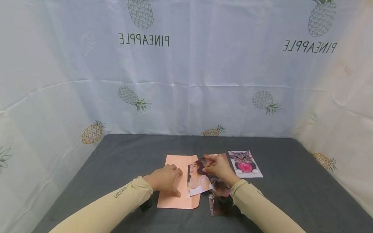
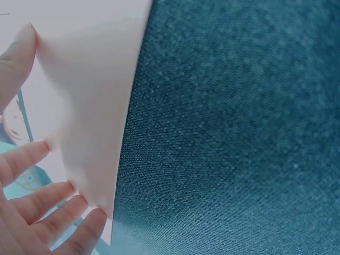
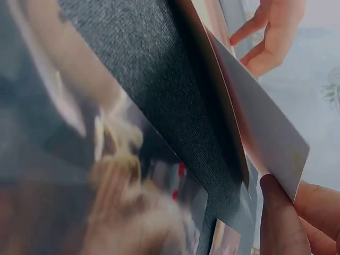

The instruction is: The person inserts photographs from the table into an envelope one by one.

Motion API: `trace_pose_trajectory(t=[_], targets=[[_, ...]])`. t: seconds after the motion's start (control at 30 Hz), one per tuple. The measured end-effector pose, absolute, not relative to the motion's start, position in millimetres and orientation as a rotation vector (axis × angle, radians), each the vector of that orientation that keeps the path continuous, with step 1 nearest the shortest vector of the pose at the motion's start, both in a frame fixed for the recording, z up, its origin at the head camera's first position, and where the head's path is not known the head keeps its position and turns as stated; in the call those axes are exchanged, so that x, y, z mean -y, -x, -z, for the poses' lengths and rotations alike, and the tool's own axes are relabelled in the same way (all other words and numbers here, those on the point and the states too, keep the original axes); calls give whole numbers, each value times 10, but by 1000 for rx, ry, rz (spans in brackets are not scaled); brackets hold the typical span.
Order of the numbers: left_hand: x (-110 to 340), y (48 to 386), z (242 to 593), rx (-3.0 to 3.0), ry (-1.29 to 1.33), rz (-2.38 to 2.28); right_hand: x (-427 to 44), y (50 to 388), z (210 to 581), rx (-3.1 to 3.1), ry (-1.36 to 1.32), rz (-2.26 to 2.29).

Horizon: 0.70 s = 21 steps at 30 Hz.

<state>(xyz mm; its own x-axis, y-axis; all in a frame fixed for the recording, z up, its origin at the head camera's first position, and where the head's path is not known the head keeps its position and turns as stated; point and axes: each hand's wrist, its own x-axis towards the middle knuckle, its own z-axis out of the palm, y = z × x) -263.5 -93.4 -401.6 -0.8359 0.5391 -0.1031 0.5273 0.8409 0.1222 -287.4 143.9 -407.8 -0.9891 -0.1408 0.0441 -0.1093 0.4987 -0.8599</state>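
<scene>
A peach-pink envelope (image 1: 177, 160) lies on the dark table, its flap side to the right. My left hand (image 1: 166, 180) rests on it, and the left wrist view shows the spread fingertips and thumb pressing its pale surface (image 2: 90, 106). My right hand (image 1: 219, 169) pinches a portrait photo (image 1: 199, 186) of a person in a white top between thumb and fingers. That photo is tilted over the right part of the envelope. Seen from the right wrist, its plain back (image 3: 271, 135) runs along the envelope's edge; whether any of it is inside, I cannot tell.
Below and beside my right hand lie brownish photos (image 1: 218, 207), partly covered by that hand and forearm. Farther right is a cat photo (image 1: 245, 164) with a red heart shape. A pineapple-print curtain (image 1: 187, 67) stands behind the dark tabletop (image 1: 126, 161).
</scene>
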Motion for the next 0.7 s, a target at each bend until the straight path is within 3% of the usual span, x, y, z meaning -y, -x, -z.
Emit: trace_pose_trajectory(t=[0.47,0.7], targets=[[937,2634,4029,-2886,-857,-121,-1544,2845,4051,-2545,352,1459],[938,2636,4033,-2887,-851,-116,-1553,2797,4048,-2495,293,1522]])
